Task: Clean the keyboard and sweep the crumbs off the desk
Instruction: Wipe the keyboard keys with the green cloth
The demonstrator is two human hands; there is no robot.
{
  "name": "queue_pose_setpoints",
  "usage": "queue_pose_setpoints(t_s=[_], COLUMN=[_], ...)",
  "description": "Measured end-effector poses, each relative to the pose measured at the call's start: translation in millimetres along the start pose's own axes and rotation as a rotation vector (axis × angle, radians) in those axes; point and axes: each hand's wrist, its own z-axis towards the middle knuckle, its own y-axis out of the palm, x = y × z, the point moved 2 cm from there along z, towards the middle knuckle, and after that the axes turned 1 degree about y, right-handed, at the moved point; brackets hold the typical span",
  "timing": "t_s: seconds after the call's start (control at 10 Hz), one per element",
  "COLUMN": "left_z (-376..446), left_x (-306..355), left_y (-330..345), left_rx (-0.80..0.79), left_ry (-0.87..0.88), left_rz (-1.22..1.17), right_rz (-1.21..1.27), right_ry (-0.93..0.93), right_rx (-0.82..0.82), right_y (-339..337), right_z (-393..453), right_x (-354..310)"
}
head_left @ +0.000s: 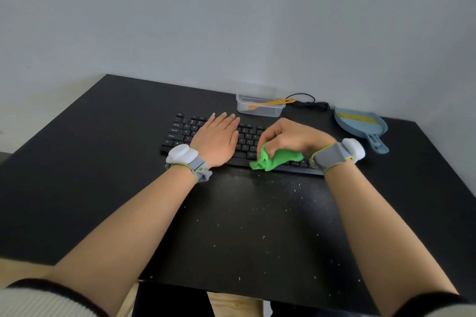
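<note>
Hands on the keyboard
Left hand lies flat on the keys; right hand grips green putty. Crumbs dot the near surface.

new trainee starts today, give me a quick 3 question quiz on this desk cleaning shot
1. True or false: the left hand lies flat on the keyboard.
2. What does the right hand hold? A) the green cleaning gel B) the yellow brush C) a sponge
3. Where do the crumbs mostly lie?

Key:
1. True.
2. A.
3. On the black desk in front of the keyboard, nearer the person; the blue dustpan sits unused at the far right.
</note>
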Motion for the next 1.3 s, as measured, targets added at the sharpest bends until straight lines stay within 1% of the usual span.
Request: queue_pose_setpoints(t_s=[0.1, 0.2, 0.3, 0.4, 0.5, 0.6, 0.7, 0.8, 0.9, 1.0, 1.1, 1.2, 1.3], left_z=[0.4, 0.3, 0.3, 1.0, 1.1, 1.4, 3.0, 6.9, 10.0, 11.5, 11.8, 11.9, 14.9], left_x=[-0.2, -0.9, -3.8, -3.7, -6.1, -6.9, -7.6, -6.5, 6.4, 27.4, 35.1, 32.9, 34.1], left_y=[-0.4, -1.6, -1.9, -2.3, -2.3, -2.9, -4.0, -9.3, -14.6, -11.1, -3.2, -1.3, -3.8], left_rx=[0.001, -0.012, -0.025, -0.015, -0.018, -0.04, -0.073, -0.129, -0.096, -0.07, -0.074, -0.073, -0.095], left_ry=[0.001, 0.011, 0.02, 0.014, 0.01, 0.01, 0.01, -0.017, -0.019, 0.005, 0.022, 0.031, 0.028], left_rz=[-0.007, -0.011, 0.003, -0.006, -0.012, -0.01, -0.013, -0.035, -0.006, -0.039, -0.023, -0.012, -0.026], right_rz=[0.114, 0.105, -0.093, -0.14, -0.195, -0.318, -0.45, -0.273, -0.139, -0.177, -0.172, -0.309, -0.273], right_ry=[-0.075, -0.178, -0.194, -0.175, -0.07, 0.135, 0.304, 0.175, 0.009, -0.034, -0.001, 0.202, 0.229], right_rx=[0.092, 0.179, 0.095, 0.069, 0.011, 0.005, 0.046, 0.212, 0.329, 0.264, 0.184, 0.125, 0.182], right_y=[-10.4, -4.0, 18.5, 21.4, 8.3, -14.8, -41.5, -52.5, -41.9, -15.0, -0.3, -26.1, -55.1], right_z=[-2.8, 4.7, 12.1, 10.1, 1.0, -12.4, -29.2, -34.9, -24.2, -9.0, -8.7, -22.4, -33.4], right_x=[-6.6, -12.0, -9.0, -3.9, -1.7, 8.9, 16.0, 9.9, 1.6, 2.3, 10.0, 23.5, 27.8])
